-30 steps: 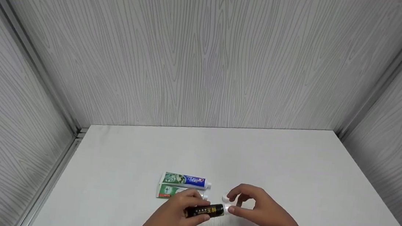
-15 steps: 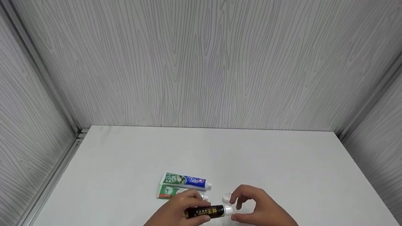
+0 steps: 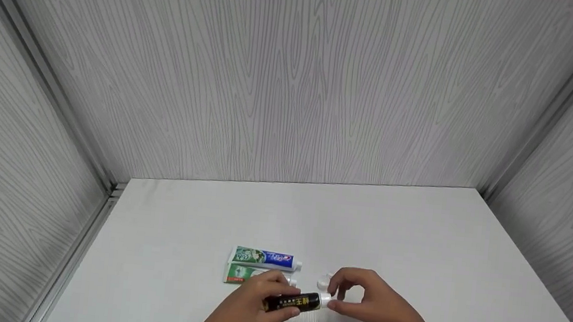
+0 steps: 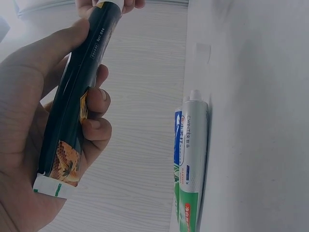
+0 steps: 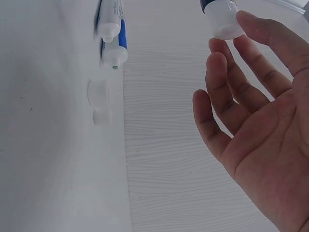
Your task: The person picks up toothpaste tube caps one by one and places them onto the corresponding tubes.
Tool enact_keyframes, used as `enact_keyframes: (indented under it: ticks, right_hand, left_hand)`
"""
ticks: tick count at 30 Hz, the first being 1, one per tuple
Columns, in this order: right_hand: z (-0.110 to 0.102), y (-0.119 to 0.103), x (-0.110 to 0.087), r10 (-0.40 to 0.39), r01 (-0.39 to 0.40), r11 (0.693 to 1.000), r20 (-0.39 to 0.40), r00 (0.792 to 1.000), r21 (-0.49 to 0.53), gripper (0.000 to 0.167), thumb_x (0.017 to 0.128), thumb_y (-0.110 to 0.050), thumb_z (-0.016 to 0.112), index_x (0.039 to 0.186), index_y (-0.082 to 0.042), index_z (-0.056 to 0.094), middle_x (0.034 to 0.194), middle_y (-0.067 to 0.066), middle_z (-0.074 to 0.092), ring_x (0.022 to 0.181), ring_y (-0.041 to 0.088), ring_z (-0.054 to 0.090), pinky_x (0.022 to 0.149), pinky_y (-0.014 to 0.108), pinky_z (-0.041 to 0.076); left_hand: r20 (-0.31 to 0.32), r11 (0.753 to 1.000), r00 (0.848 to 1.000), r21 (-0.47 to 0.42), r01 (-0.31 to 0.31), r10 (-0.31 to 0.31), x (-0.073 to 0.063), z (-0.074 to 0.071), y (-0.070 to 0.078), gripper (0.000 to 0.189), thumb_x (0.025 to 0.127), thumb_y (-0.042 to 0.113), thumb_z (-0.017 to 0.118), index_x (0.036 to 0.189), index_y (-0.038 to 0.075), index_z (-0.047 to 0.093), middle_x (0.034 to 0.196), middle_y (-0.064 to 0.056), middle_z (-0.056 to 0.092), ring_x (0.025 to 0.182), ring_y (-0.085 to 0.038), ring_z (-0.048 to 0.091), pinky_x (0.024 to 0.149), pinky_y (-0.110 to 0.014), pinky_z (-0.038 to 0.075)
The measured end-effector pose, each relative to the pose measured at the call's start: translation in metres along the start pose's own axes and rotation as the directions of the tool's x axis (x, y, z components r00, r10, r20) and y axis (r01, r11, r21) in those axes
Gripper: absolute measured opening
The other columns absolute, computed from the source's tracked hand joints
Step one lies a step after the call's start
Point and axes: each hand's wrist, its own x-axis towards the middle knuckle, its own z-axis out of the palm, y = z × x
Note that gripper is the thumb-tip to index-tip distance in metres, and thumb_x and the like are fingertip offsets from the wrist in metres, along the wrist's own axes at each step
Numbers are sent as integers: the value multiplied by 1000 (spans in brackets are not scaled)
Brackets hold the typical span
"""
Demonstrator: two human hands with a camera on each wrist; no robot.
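Note:
My left hand grips a black toothpaste tube with gold lettering, its fingers curled round the middle. The tube is held above the table with its capped end toward the right. On that end sits a white cap, which my right hand pinches between thumb and fingertips. In the right wrist view the other fingers are loosely bent and hold nothing. Behind the left hand lie a green-and-blue toothpaste tube and a green-and-white one, side by side, their nozzles bare.
Two loose white caps stand on the white table beyond the right fingertips: a wider cap and a smaller cap. Grey wood-grain panels enclose the table at the back and both sides.
Half a second ago my right thumb and fingers were spread off the cap; now they have closed on it again. The left hand and the black tube have stayed nearly still.

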Motion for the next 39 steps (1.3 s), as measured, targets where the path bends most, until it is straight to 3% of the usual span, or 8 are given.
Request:
enact_keyframes:
  ticks: [12,20,26,31,39]
  right_hand:
    - [-1,3,0,23,-23,1000,12,1000,-13,9,98,-19,77,102,-26,73,99,-4,75,90,10,70,87,33,58]
    - [-2,2,1,131,-131,991,58,990,-3,4,102,-27,73,104,-24,76,101,-6,75,92,10,71,88,30,57]
    - [-2,1,1,154,-153,988,46,987,-19,10,104,-28,71,107,-21,76,103,-6,75,94,11,71,88,29,57]
    - [-2,1,1,105,-105,994,-2,994,-22,6,102,-26,73,108,-28,75,108,-6,75,96,15,69,89,31,56]
    - [-2,-3,0,-29,29,1000,-32,999,-5,26,90,-20,86,112,-26,72,111,-3,73,88,25,70,86,37,57]
  left_hand:
    - [-3,1000,1000,-1,-17,17,1,1,0,25,97,43,78,115,26,82,104,11,66,89,-2,60,80,-22,56]
    - [15,1000,1000,9,3,-3,1,0,0,25,97,43,78,115,27,82,105,12,66,90,-2,60,84,-23,56]
    - [14,1000,1000,9,1,-1,0,1,0,25,97,43,78,115,26,82,105,12,66,89,-2,60,83,-23,56]
    - [13,1000,1000,14,18,-18,-1,0,2,25,98,44,77,115,27,82,105,12,66,89,-1,60,83,-22,56]
    - [12,1000,1000,12,20,-20,0,-1,4,24,97,44,77,114,27,82,104,12,66,89,-1,60,83,-22,55]
